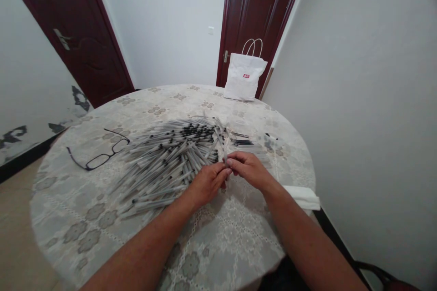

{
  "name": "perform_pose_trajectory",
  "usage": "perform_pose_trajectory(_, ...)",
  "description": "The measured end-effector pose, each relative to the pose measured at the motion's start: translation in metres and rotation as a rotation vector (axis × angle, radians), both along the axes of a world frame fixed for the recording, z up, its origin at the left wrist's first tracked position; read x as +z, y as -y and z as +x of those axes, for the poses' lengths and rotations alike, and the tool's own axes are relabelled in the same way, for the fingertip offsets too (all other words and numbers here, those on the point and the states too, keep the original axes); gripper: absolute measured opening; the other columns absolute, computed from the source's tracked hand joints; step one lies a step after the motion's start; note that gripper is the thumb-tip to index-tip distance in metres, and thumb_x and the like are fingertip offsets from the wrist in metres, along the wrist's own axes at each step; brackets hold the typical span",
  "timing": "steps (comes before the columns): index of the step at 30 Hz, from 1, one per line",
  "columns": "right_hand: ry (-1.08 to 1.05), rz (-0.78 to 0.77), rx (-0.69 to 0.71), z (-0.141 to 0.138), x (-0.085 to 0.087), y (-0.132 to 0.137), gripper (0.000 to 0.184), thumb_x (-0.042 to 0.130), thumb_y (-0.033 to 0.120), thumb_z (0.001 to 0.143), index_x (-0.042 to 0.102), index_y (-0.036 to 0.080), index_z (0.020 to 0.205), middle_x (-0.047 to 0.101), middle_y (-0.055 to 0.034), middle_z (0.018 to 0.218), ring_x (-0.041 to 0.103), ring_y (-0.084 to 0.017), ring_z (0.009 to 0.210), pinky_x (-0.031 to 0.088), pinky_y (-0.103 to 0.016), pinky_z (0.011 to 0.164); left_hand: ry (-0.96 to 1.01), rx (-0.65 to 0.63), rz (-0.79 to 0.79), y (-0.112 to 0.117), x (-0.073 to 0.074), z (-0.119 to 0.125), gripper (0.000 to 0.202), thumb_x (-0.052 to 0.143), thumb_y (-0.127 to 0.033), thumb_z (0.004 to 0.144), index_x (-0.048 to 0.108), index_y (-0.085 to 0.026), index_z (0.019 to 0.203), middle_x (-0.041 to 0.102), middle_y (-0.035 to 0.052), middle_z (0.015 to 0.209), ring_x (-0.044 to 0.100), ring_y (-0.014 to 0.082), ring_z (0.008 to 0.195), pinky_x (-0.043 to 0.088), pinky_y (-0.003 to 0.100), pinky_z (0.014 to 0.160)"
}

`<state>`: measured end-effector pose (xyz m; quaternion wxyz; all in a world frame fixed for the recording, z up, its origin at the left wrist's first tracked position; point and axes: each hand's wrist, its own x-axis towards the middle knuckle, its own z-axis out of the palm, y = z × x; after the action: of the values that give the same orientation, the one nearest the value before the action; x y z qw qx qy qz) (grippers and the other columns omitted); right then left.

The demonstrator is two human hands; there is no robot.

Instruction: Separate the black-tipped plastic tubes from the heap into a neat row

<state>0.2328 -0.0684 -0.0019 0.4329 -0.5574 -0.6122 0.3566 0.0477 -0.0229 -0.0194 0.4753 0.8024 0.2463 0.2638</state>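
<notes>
A large heap of pens (153,163), with thin clear barrels and black ends, spreads over the middle of the round table. At its right edge my left hand (210,182) and my right hand (247,167) meet fingertip to fingertip, both closed in a pinch. One pale, slim pen (225,152) rises from between the fingers; its lower part is hidden by them. Just beyond my right hand lie several thin dark sticks, seemingly refills (242,142), and a row of clear tubes (257,151).
Eyeglasses (102,159) lie unfolded left of the heap. A white paper bag (244,77) stands at the far edge. Folded white material (302,198) sits by the right edge, beside my forearm. A patterned cloth (85,232) covers the table; a wall (358,100) rises close on the right.
</notes>
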Motion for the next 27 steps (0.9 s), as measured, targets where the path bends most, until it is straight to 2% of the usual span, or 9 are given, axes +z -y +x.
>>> perform_pose_trajectory(4, -0.127, -0.01, -0.041, -0.007, -0.005, 0.001, 0.024, 0.064, 0.041, 0.088, 0.069, 0.017, 0.087, 0.059, 0.0037, 0.063, 0.052, -0.01, 0.056, 0.041, -0.022, 0.054, -0.04, 0.021, 0.042, -0.001, -0.001, 0.0, 0.037, 0.043, -0.042, 0.102, 0.069, -0.018, 0.091, 0.06, -0.0018, 0.065, 0.057, 0.0127, 0.062, 0.04, 0.024, 0.062)
perform_pose_trajectory(8, -0.275, 0.012, -0.06, 0.002, -0.002, 0.0, 0.027, 0.058, 0.046, 0.093, 0.063, 0.019, 0.092, 0.055, 0.0057, 0.057, 0.044, -0.009, 0.046, 0.032, -0.02, 0.043, -0.042, 0.024, 0.036, 0.0, -0.002, 0.001, 0.035, 0.046, -0.042, 0.1, 0.067, -0.018, 0.085, 0.061, -0.0012, 0.067, 0.057, 0.0127, 0.062, 0.041, 0.024, 0.062)
perform_pose_trajectory(10, -0.344, 0.088, -0.148, 0.015, 0.001, -0.001, 0.028, 0.053, 0.048, 0.095, 0.06, 0.02, 0.097, 0.058, 0.0051, 0.061, 0.042, -0.009, 0.043, 0.03, -0.02, 0.039, -0.052, 0.038, 0.027, 0.0, -0.003, 0.001, 0.031, 0.049, -0.041, 0.099, 0.068, -0.018, 0.088, 0.063, -0.0009, 0.068, 0.059, 0.0132, 0.062, 0.042, 0.024, 0.062)
perform_pose_trajectory(12, -0.338, 0.212, -0.293, 0.035, 0.004, 0.0, 0.026, 0.053, 0.047, 0.095, 0.057, 0.022, 0.1, 0.065, 0.002, 0.075, 0.048, -0.01, 0.048, 0.032, -0.02, 0.039, -0.058, 0.073, 0.021, 0.0, -0.005, 0.0, 0.028, 0.051, -0.041, 0.097, 0.069, -0.019, 0.093, 0.064, -0.0006, 0.07, 0.061, 0.0141, 0.064, 0.043, 0.024, 0.063)
perform_pose_trajectory(14, -0.203, 0.303, -0.426, 0.059, 0.007, 0.002, 0.024, 0.056, 0.043, 0.094, 0.056, 0.022, 0.106, 0.069, -0.0015, 0.092, 0.055, -0.011, 0.056, 0.039, -0.022, 0.045, -0.053, 0.114, 0.017, -0.001, -0.006, 0.0, 0.028, 0.051, -0.04, 0.097, 0.069, -0.019, 0.095, 0.065, -0.0004, 0.071, 0.063, 0.0144, 0.064, 0.044, 0.025, 0.063)
perform_pose_trajectory(16, 0.097, 0.344, -0.524, 0.082, 0.006, 0.005, 0.024, 0.059, 0.038, 0.092, 0.059, 0.021, 0.108, 0.069, -0.0029, 0.092, 0.059, -0.014, 0.064, 0.048, -0.026, 0.057, -0.043, 0.153, 0.031, -0.002, -0.006, -0.001, 0.028, 0.05, -0.04, 0.098, 0.069, -0.02, 0.094, 0.066, -0.0003, 0.073, 0.064, 0.0142, 0.065, 0.045, 0.025, 0.063)
perform_pose_trajectory(19, 0.605, 0.381, -0.509, 0.101, -0.001, 0.01, 0.021, 0.056, 0.027, 0.092, 0.065, 0.019, 0.11, 0.069, -0.0079, 0.101, 0.064, -0.02, 0.085, 0.051, -0.035, 0.084, -0.05, 0.209, 0.093, -0.004, -0.005, -0.002, 0.027, 0.05, -0.038, 0.098, 0.069, -0.02, 0.093, 0.068, 0.0004, 0.077, 0.064, 0.014, 0.067, 0.044, 0.024, 0.063)
perform_pose_trajectory(22, 0.922, 0.294, -0.436, 0.102, -0.012, 0.009, 0.024, 0.051, 0.02, 0.095, 0.069, 0.02, 0.111, 0.068, -0.0104, 0.11, 0.063, -0.023, 0.102, 0.048, -0.035, 0.092, -0.067, 0.244, 0.141, -0.005, -0.004, -0.002, 0.026, 0.05, -0.037, 0.098, 0.07, -0.02, 0.093, 0.069, 0.0008, 0.08, 0.064, 0.014, 0.069, 0.044, 0.024, 0.064)
perform_pose_trajectory(27, 1.146, 0.05, -0.39, 0.09, -0.023, -0.002, 0.026, 0.05, 0.022, 0.098, 0.07, 0.025, 0.115, 0.067, -0.0089, 0.114, 0.061, -0.022, 0.107, 0.047, -0.03, 0.087, -0.072, 0.295, 0.177, -0.006, -0.006, -0.002, 0.026, 0.05, -0.037, 0.098, 0.07, -0.021, 0.092, 0.07, 0.0002, 0.079, 0.063, 0.0144, 0.069, 0.044, 0.025, 0.065)
